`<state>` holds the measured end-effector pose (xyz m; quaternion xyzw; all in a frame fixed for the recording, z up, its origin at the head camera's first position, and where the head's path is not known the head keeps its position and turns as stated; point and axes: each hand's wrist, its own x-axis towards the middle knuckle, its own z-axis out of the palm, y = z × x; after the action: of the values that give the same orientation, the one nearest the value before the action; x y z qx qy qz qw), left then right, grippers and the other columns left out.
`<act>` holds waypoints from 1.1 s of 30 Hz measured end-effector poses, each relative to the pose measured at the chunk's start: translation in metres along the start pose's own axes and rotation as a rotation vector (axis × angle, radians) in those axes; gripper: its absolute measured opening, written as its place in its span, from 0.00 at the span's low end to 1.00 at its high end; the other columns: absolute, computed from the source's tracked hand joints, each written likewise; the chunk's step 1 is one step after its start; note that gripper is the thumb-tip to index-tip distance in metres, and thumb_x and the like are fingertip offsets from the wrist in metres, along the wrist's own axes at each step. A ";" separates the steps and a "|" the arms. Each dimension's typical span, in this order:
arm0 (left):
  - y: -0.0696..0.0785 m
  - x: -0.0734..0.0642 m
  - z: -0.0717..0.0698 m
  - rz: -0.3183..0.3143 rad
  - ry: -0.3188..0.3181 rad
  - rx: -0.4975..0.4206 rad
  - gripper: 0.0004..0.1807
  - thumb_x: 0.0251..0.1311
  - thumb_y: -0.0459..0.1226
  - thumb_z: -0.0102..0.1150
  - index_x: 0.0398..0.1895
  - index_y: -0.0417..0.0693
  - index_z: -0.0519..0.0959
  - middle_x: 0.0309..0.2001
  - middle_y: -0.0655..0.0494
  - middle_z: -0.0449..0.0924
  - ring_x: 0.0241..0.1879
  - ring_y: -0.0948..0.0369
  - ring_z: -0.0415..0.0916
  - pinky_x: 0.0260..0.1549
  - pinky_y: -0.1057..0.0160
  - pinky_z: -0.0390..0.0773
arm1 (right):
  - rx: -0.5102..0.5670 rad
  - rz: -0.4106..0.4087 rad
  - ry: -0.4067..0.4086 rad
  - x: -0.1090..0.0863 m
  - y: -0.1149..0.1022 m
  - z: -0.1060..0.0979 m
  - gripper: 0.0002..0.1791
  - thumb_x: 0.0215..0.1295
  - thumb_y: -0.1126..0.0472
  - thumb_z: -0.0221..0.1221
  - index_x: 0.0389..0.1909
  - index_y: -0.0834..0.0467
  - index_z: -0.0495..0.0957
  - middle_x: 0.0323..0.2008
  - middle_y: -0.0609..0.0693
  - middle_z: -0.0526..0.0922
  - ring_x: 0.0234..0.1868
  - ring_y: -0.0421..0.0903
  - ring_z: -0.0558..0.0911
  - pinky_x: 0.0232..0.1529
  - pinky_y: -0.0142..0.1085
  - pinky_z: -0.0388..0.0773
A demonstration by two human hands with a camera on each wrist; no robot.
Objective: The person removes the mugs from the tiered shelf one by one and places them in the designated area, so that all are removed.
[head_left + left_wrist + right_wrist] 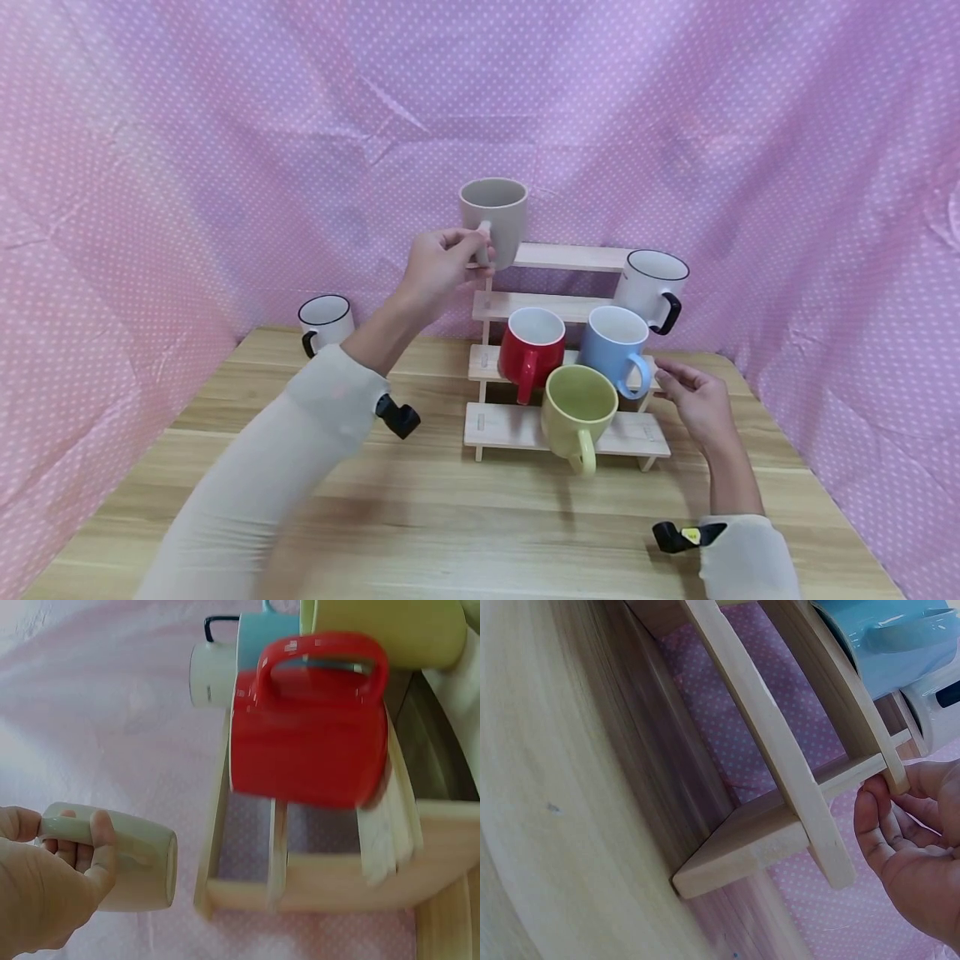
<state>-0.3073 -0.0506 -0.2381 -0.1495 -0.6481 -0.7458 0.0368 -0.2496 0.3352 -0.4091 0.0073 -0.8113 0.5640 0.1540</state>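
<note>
By its handle, my left hand (447, 265) holds a light grey mug (504, 215), upright at the left end of the wooden stepped rack's top tier in the head view. The left wrist view shows this mug (139, 862) apart from the rack frame, with fingers through the handle. My right hand (699, 400) pinches the right end of a lower tier of the rack (896, 776). On that tier stand a red mug (517, 354) and a light blue mug (606, 346). A yellow-green mug (562, 421) sits on the lowest tier, its handle toward me.
A white mug with a black rim and handle (645, 283) stands at the rack's right, higher up. Another such mug (330, 321) stands on the wooden table (420, 517) at the back left, partly behind my left arm. Pink dotted cloth (300, 150) hangs around the table.
</note>
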 end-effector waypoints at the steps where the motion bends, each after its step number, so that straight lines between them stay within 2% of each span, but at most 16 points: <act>1: 0.001 0.000 -0.004 0.003 0.011 -0.004 0.14 0.72 0.34 0.58 0.47 0.27 0.82 0.40 0.43 0.80 0.45 0.51 0.82 0.49 0.56 0.86 | -0.001 0.005 -0.001 0.000 0.000 0.000 0.24 0.77 0.60 0.57 0.63 0.74 0.73 0.43 0.33 0.83 0.39 0.29 0.83 0.44 0.30 0.85; 8: 0.004 0.001 -0.033 0.021 0.063 0.026 0.14 0.72 0.32 0.56 0.49 0.26 0.81 0.44 0.43 0.78 0.46 0.52 0.80 0.49 0.58 0.86 | -0.019 0.027 -0.011 -0.001 -0.002 -0.001 0.25 0.77 0.56 0.58 0.65 0.71 0.74 0.49 0.40 0.84 0.41 0.28 0.83 0.46 0.32 0.85; 17: -0.003 -0.002 -0.069 -0.005 0.106 0.028 0.15 0.72 0.32 0.56 0.51 0.24 0.79 0.43 0.43 0.78 0.44 0.53 0.81 0.50 0.57 0.85 | -0.013 0.015 -0.003 -0.001 -0.001 -0.001 0.24 0.78 0.58 0.57 0.63 0.73 0.74 0.44 0.34 0.83 0.40 0.29 0.83 0.44 0.29 0.85; 25: -0.018 -0.008 -0.099 -0.081 0.132 0.052 0.18 0.75 0.35 0.54 0.56 0.26 0.77 0.49 0.44 0.76 0.48 0.54 0.80 0.55 0.58 0.82 | -0.006 0.013 0.002 -0.002 0.001 -0.001 0.24 0.78 0.59 0.57 0.63 0.74 0.74 0.43 0.34 0.83 0.39 0.30 0.83 0.44 0.28 0.84; 33: -0.042 -0.010 -0.125 -0.130 0.128 0.081 0.21 0.75 0.37 0.55 0.58 0.24 0.75 0.47 0.46 0.77 0.49 0.54 0.80 0.57 0.58 0.81 | 0.000 0.021 0.001 -0.002 -0.001 -0.001 0.24 0.78 0.59 0.56 0.63 0.74 0.73 0.43 0.34 0.83 0.38 0.30 0.83 0.44 0.28 0.84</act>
<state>-0.3298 -0.1679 -0.2950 -0.0575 -0.6824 -0.7278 0.0355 -0.2475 0.3354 -0.4089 -0.0013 -0.8112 0.5655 0.1486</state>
